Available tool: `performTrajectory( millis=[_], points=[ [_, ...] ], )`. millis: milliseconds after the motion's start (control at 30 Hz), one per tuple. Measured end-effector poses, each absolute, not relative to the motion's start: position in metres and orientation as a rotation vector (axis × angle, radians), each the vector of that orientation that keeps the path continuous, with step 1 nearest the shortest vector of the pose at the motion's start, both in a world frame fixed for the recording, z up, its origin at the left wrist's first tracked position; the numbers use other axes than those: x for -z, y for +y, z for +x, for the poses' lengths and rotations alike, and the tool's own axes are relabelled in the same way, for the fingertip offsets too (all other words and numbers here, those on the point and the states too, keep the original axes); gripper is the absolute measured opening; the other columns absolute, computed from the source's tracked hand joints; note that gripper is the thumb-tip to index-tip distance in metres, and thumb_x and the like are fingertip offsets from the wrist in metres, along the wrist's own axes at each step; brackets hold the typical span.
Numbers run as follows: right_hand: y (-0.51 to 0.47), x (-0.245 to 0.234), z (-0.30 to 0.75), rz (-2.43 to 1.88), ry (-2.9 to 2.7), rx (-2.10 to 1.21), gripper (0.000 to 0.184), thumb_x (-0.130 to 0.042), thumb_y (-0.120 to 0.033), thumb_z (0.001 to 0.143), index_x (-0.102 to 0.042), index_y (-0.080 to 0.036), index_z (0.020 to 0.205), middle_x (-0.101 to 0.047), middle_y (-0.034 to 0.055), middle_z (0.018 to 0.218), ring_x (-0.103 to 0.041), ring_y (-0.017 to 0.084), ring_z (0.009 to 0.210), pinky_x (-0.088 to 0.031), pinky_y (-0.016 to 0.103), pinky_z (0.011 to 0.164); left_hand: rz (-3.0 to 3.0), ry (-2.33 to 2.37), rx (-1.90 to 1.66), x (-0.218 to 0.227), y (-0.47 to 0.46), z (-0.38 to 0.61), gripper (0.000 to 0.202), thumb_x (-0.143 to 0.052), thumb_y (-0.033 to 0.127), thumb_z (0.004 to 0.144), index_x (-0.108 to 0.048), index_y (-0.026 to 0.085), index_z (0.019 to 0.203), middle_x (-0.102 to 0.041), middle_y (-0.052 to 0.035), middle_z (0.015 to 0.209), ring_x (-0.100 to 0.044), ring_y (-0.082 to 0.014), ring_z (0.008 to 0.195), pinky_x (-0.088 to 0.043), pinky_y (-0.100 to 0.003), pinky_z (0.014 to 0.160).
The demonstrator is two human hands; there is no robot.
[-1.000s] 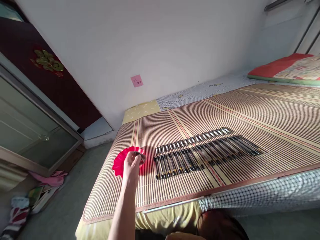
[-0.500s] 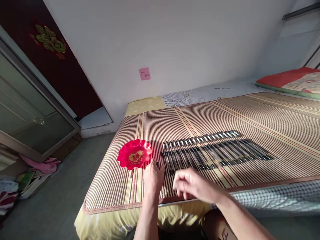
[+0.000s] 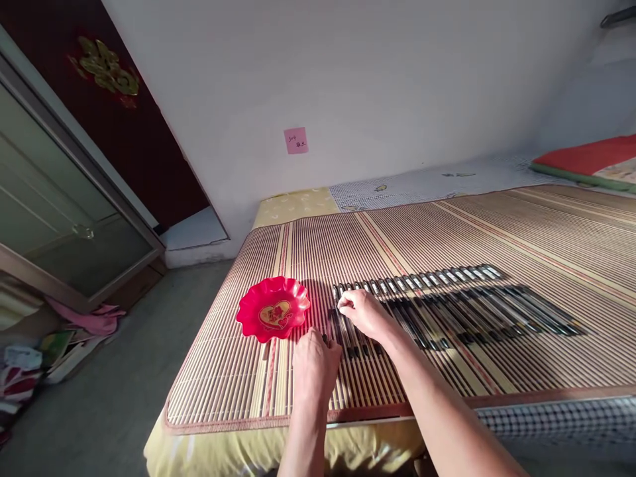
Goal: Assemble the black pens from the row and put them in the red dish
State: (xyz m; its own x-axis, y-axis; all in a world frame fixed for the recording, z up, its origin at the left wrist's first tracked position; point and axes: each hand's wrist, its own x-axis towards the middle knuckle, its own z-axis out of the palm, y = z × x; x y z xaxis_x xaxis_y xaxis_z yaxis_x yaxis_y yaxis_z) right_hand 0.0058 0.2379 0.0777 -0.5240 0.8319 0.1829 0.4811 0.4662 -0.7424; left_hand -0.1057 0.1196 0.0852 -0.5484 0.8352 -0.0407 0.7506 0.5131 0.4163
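A long row of dark pens (image 3: pixel 457 308) lies side by side on a striped bamboo mat (image 3: pixel 497 232) covering a bed. My left hand (image 3: pixel 314 366) rests closed at the near end of the leftmost pens, fingers curled against them. My right hand (image 3: pixel 364 311) reaches over the row's left end and pinches the top of a pen there. A red scalloped dish (image 3: pixel 273 309) with a gold heart design sits on the mat just left of the pens, with nothing in it.
A white wall with a pink sticky note (image 3: pixel 296 140) runs behind the bed. A red-edged pillow (image 3: pixel 586 158) lies at the far right. On the left stand a glass sliding door (image 3: pixel 59 218) and clutter on the floor (image 3: pixel 54 338).
My left hand has drawn back from the red dish to the near end of the pens. My right hand came into view and moved forward onto the row's left end.
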Motion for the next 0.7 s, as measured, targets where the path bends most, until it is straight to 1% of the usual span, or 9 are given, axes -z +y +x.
performTrajectory(
  millis=[33,100,167,233,300,367,467,533,700],
  points=[
    [0.237,-0.076,0.005,-1.099,-2.212,-0.859,0.021,-0.057,-0.008,0.088,-0.068,-0.017,0.073,-0.076,0.0067,0.081,-0.069,0.019,0.074,-0.048,0.029,0.069,1.332,2.518,-0.535,-0.088,0.117,-0.107,0.009,-0.063,0.019,0.087,-0.07,0.013,0.088,-0.077,-0.0145,0.087,-0.072,-0.0257,0.083,-0.044,-0.031,0.069],
    [0.235,-0.072,0.003,-1.092,-2.262,-0.833,0.024,-0.056,-0.008,0.089,-0.068,-0.018,0.07,-0.075,0.0069,0.08,-0.068,0.018,0.073,-0.047,0.029,0.068,1.314,2.482,-0.611,-0.096,0.112,-0.112,0.008,-0.063,0.018,0.085,-0.066,0.017,0.078,-0.072,-0.0085,0.075,-0.067,-0.0224,0.072,-0.04,-0.03,0.064],
    [0.234,-0.066,0.001,-1.07,-2.286,-0.81,0.026,-0.055,-0.007,0.089,-0.066,-0.018,0.068,-0.074,0.007,0.078,-0.068,0.018,0.072,-0.048,0.029,0.067,1.297,2.415,-0.767,-0.104,0.106,-0.121,0.017,-0.062,0.019,0.084,-0.057,0.021,0.068,-0.061,-0.001,0.063,-0.059,-0.018,0.063,-0.035,-0.028,0.059],
    [0.233,-0.06,-0.001,-1.054,-2.297,-0.811,0.027,-0.054,-0.004,0.087,-0.065,-0.018,0.066,-0.073,0.0067,0.076,-0.067,0.018,0.071,-0.048,0.029,0.066,1.272,2.34,-0.949,-0.11,0.101,-0.131,0.023,-0.06,0.022,0.082,-0.049,0.023,0.063,-0.051,0.0033,0.057,-0.051,-0.0149,0.058,-0.031,-0.027,0.056],
    [0.233,-0.054,-0.004,-1.048,-2.309,-0.828,0.027,-0.054,-0.003,0.084,-0.064,-0.018,0.064,-0.071,0.0054,0.072,-0.066,0.017,0.069,-0.049,0.029,0.065,1.239,2.256,-1.08,-0.112,0.097,-0.14,0.023,-0.059,0.024,0.081,-0.046,0.023,0.062,-0.047,0.0048,0.056,-0.046,-0.0135,0.057,-0.03,-0.026,0.055],
    [0.232,-0.052,-0.007,-1.033,-2.325,-0.845,0.026,-0.056,-0.003,0.084,-0.064,-0.018,0.064,-0.07,0.0046,0.072,-0.067,0.017,0.069,-0.05,0.028,0.066,1.214,2.178,-1.154,-0.111,0.095,-0.147,0.02,-0.057,0.027,0.081,-0.048,0.023,0.064,-0.046,0.005,0.057,-0.044,-0.0132,0.057,-0.031,-0.025,0.055],
    [0.233,-0.053,-0.009,-0.982,-2.311,-0.888,0.019,-0.059,-0.007,0.088,-0.071,-0.016,0.077,-0.075,0.0055,0.086,-0.07,0.017,0.079,-0.054,0.029,0.073,1.209,2.097,-1.243,-0.107,0.094,-0.15,0.019,-0.056,0.031,0.08,-0.048,0.023,0.065,-0.045,0.0049,0.058,-0.043,-0.0132,0.057,-0.031,-0.025,0.055],
    [0.233,-0.054,-0.008,-1.012,-2.294,-0.879,0.018,-0.059,-0.01,0.091,-0.072,-0.016,0.081,-0.075,0.006,0.09,-0.07,0.017,0.081,-0.055,0.029,0.075,1.213,2.05,-1.295,-0.105,0.095,-0.151,0.019,-0.057,0.032,0.079,-0.047,0.023,0.066,-0.045,0.0049,0.06,-0.043,-0.0131,0.058,-0.031,-0.024,0.054],
    [0.229,-0.053,-0.009,-1.161,-2.3,-0.817,0.025,-0.052,-0.007,0.089,-0.064,-0.017,0.07,-0.07,0.0043,0.078,-0.063,0.014,0.068,-0.048,0.024,0.061,1.177,1.972,-1.315,-0.103,0.094,-0.152,0.016,-0.061,0.032,0.079,-0.053,0.022,0.07,-0.044,0.0059,0.06,-0.037,-0.012,0.055,-0.028,-0.023,0.051]
  ],
)
